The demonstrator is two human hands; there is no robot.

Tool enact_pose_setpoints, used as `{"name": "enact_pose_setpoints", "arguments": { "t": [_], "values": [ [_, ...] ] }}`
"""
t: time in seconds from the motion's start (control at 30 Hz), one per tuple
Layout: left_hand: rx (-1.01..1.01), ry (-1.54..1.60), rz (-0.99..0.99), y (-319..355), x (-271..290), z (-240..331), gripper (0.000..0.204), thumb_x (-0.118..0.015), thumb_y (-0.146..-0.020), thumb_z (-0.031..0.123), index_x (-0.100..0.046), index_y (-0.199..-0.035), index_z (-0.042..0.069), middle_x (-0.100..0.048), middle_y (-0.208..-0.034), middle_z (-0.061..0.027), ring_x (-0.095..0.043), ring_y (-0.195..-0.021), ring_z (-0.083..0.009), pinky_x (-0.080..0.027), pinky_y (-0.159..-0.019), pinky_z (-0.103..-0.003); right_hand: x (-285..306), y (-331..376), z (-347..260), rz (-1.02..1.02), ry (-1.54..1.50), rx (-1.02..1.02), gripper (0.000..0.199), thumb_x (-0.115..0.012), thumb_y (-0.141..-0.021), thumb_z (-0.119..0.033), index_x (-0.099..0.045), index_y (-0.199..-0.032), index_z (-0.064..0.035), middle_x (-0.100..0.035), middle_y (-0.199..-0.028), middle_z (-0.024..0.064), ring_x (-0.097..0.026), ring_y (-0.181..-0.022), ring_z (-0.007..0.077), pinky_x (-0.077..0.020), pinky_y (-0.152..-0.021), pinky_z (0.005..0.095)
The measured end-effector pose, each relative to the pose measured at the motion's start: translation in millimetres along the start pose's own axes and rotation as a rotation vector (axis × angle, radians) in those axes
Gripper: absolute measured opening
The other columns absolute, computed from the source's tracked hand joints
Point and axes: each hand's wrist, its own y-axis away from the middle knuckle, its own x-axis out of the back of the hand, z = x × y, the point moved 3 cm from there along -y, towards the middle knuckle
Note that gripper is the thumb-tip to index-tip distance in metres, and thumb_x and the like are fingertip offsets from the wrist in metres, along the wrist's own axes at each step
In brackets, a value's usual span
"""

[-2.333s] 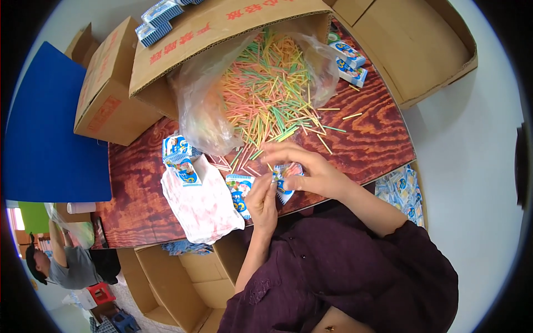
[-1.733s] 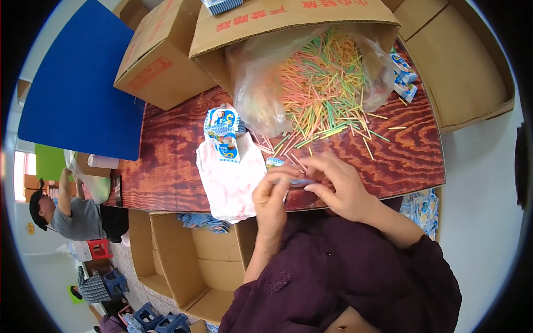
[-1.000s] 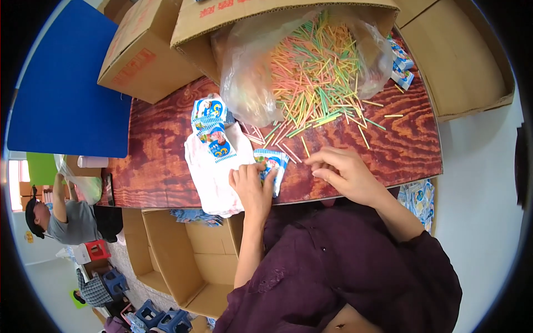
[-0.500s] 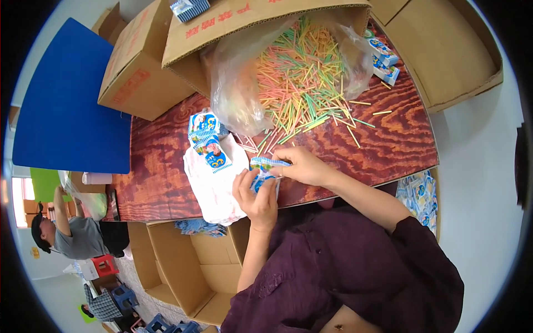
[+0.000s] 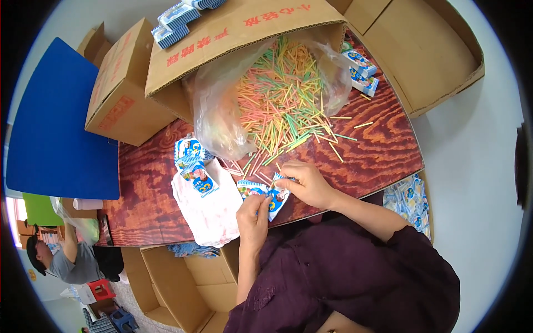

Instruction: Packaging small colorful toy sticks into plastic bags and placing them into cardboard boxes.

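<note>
The left hand (image 5: 252, 218) and right hand (image 5: 308, 187) pinch a small, flat, blue-and-white printed packet (image 5: 277, 204) with a striped end, tilted over the near part of the red-brown wood-grained counter (image 5: 383, 145); a similar blue-and-white packet (image 5: 249, 188) lies just left.

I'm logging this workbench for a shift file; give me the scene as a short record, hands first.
Left hand: grips the left side of a blue-and-white packet
Right hand: grips the same packet near its top
Near the hands: another packet on the reddish wood-grain table
Loose sticks: pink, yellow and green, spilling from a clear plastic bag in an open carton
White cloth: left of the hands, packets at its far end
</note>
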Motion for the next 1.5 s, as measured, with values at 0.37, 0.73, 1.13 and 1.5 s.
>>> {"name": "enact_pose_setpoints", "arguments": {
  "t": [0.37, 0.73, 1.13, 1.5],
  "values": [
    [0.002, 0.157, 0.191, -6.4, 4.5, -5.7, 0.004, -0.061, -0.086, -0.003, -0.059, -0.083, -0.005, -0.058, -0.076, -0.0051, -0.053, -0.072, -0.0101, -0.042, -0.066, -0.023, 54.3, -79.6, 43.1, 0.149, 0.495, 0.055, 0.011, -0.058, -0.085, -0.008, -0.064, -0.086, 0.0006, -0.062, -0.085, 0.0147, -0.06, -0.083, 0.0328, -0.0469, -0.073, 0.0404],
    [0.099, 0.265, 0.188, -1.8, 10.3, -14.6, 0.004, -0.06, -0.087, -0.002, -0.062, -0.085, -0.005, -0.058, -0.078, -0.0031, -0.052, -0.072, -0.0076, -0.041, -0.064, -0.022, 67.7, -116.4, 59.4, 0.281, 1.127, 0.242, 0.032, -0.057, -0.076, -0.009, -0.062, -0.106, 0.0002, -0.054, -0.123, 0.0137, -0.044, -0.122, 0.032, -0.0351, -0.098, 0.045],
    [0.062, 0.294, 0.212, -4.4, 13.7, -7.5, 0.004, -0.063, -0.085, -0.002, -0.062, -0.085, -0.005, -0.058, -0.075, -0.0057, -0.053, -0.069, -0.0098, -0.042, -0.062, -0.024, 67.5, -126.7, 86.3, 0.083, 1.13, 0.297, 0.025, -0.055, -0.078, -0.009, -0.059, -0.101, 0.0004, -0.055, -0.118, 0.0147, -0.041, -0.127, 0.0314, -0.0292, -0.106, 0.0474],
    [0.201, 0.616, 0.278, -3.1, 23.9, -22.0, 0.006, -0.062, -0.09, 0.003, -0.063, -0.09, -0.004, -0.059, -0.08, 0.0009, -0.052, -0.071, -0.0038, -0.041, -0.063, -0.018, 77.5, -165.5, 58.3, 0.058, 0.794, -0.182, 0.015, -0.058, -0.089, -0.016, -0.058, -0.09, -0.0009, -0.063, -0.076, 0.0117, -0.063, -0.081, 0.0308, -0.0477, -0.079, 0.0421]
  ]
}}
